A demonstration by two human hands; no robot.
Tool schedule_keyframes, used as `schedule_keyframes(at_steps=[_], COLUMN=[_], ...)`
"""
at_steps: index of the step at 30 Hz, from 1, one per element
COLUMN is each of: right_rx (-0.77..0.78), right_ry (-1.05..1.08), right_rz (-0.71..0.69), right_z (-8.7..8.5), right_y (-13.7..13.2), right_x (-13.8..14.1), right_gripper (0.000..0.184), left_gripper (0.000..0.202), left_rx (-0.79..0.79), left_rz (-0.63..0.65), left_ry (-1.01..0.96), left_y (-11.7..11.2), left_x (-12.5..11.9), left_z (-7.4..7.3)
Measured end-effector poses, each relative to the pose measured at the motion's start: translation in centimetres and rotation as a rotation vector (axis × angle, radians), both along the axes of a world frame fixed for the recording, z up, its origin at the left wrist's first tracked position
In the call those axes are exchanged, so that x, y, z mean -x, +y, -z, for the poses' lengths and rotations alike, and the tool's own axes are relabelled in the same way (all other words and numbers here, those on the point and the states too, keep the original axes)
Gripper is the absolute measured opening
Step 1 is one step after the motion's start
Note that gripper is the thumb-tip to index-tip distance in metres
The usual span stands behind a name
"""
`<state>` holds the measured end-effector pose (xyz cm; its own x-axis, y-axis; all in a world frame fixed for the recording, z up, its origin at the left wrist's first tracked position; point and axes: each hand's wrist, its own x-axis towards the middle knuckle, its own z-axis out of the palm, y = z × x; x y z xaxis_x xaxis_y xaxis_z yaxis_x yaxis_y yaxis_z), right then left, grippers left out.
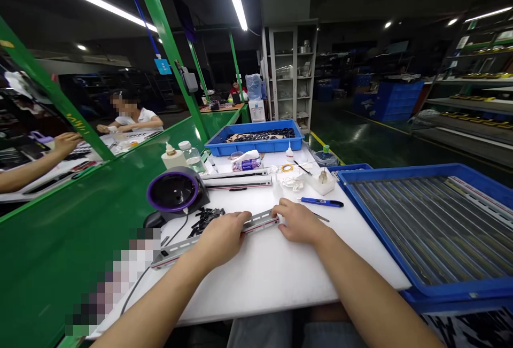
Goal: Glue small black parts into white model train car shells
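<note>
A long grey metal strip (260, 221) with a red line lies flat across the white table (272, 273). My left hand (222, 236) rests over its middle, fingers curled down onto it. My right hand (296, 221) closes on the strip's right end, fingertips pinching it. A small heap of black plastic parts (206, 217) lies just behind my left hand. A blue pen-like tool (320, 202) lies behind my right hand.
A round purple-rimmed fan (174, 193), two more strips (236, 179), bottles and tape stand at the back. A blue tray of strips (433, 230) fills the right; another blue tray (256, 142) sits farther back. A green conveyor (80, 230) runs left, with other people beyond it.
</note>
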<state>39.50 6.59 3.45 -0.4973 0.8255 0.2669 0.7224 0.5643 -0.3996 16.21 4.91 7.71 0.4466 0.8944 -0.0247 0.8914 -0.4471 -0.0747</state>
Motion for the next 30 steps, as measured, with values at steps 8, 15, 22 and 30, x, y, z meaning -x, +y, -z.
schedule_keyframes(at_steps=[8, 15, 22, 30], right_rx=[-0.079, -0.043, -0.059, -0.052], right_ry=[-0.216, -0.095, 0.221, 0.233], right_rz=[0.050, 0.030, -0.049, -0.055], right_z=[0.1, 0.1, 0.2, 0.5], right_y=[-0.2, 0.1, 0.4, 0.5], right_x=[0.8, 0.6, 0.3, -0.3], right_gripper=[0.015, 0.012, 0.018, 0.019], left_gripper=[0.043, 0.043, 0.045, 0.044], left_rx=[0.048, 0.031, -0.110, -0.250], left_rz=[0.024, 0.013, 0.072, 0.157], left_ry=[-0.079, -0.084, -0.140, -0.111], left_y=[0.5, 0.4, -0.4, -1.6], left_x=[0.7, 0.7, 0.3, -0.3], left_z=[-0.2, -1.2, -0.7, 0.4])
